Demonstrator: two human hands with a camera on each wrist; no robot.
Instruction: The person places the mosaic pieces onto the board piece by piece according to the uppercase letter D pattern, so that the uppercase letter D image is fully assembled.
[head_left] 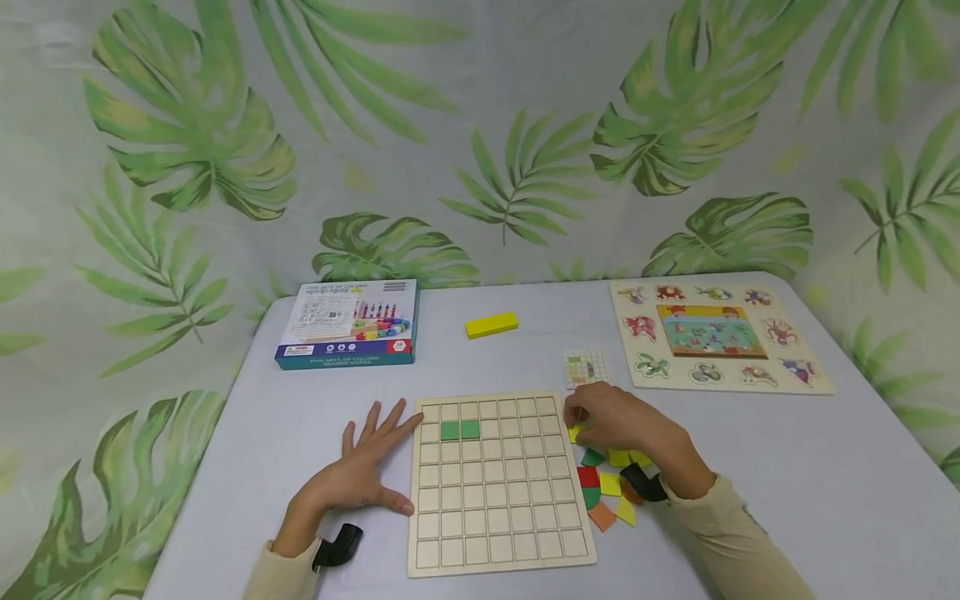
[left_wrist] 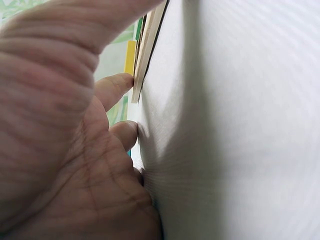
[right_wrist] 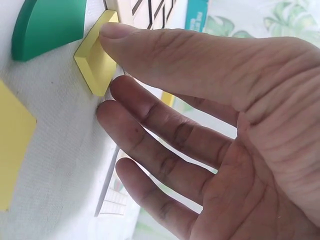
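Plain yellow tile [right_wrist: 102, 59], flat, straight-edged, tilted, pinched by right-hand fingers [right_wrist: 142, 104]

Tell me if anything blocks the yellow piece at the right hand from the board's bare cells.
Nothing visible does: the yellow piece, at the right hand, is just beside the board's right edge. Only two green squares fill cells, toward the far left; the left hand is at the opposite edge.

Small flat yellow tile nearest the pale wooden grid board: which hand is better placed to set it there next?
Probably the right hand: its thumb touches the small flat yellow tile, beside the pale wooden grid board. The left hand is spread at the opposite edge.
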